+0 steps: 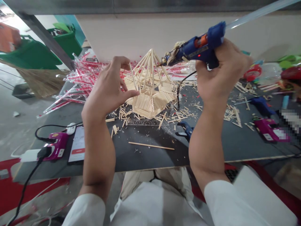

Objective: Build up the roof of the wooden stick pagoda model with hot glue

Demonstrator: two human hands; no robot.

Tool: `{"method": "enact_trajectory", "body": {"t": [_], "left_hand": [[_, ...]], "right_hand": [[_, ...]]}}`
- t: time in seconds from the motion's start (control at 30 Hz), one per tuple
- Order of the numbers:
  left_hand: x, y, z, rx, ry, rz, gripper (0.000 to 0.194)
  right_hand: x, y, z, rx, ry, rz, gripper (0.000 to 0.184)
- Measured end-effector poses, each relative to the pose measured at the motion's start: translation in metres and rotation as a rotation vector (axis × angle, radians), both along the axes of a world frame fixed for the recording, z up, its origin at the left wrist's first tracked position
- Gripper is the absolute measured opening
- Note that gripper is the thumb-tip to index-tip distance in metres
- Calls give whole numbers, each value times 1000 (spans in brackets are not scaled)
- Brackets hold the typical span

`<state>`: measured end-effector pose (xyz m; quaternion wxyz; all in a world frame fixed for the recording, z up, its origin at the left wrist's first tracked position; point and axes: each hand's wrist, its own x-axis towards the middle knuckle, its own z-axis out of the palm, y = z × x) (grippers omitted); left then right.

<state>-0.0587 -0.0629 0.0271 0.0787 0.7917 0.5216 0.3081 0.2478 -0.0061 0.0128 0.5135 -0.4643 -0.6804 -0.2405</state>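
A pale wooden-stick model (152, 100) stands on the dark table, with a flared, slatted base and sticks rising to a point. At its left side, my left hand (110, 84) pinches a thin wooden stick (133, 75) between thumb and fingers, close against the frame. My right hand (223, 69) is wrapped round the handle of a blue hot glue gun (196, 47). Its glue-crusted nozzle points left, beside the upper sticks; whether it touches them I cannot tell. A clear glue stick (258, 15) juts from the gun's back. One loose stick (151, 146) lies in front.
Cut stick pieces litter the table (150, 158) around a clear ruler (147, 122). Blue cutters (185, 130) lie by my right forearm. Plastic-wrapped bundles (82, 75), a phone (77, 146) and a purple power strip (57, 146) are at left; another purple strip (270, 130) is at right.
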Motion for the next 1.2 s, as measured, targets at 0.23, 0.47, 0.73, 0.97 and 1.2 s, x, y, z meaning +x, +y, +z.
{"method": "enact_trajectory", "body": {"t": [0.23, 0.47, 0.73, 0.97, 1.2], "left_hand": [[0, 0, 0, 8, 3, -10, 70], [1, 0, 0, 17, 3, -12, 68], [-1, 1, -2, 18, 5, -9, 71], [-1, 5, -4, 48, 14, -26, 71], [-1, 4, -4, 48, 28, -26, 70]], "right_hand": [[-3, -1, 1, -51, 1, -9, 56], [-3, 3, -6, -83, 22, 3, 51], [-3, 8, -7, -25, 30, -10, 56], [-5, 10, -8, -67, 9, 11, 51], [-4, 12, -9, -140, 30, -43, 48]]}}
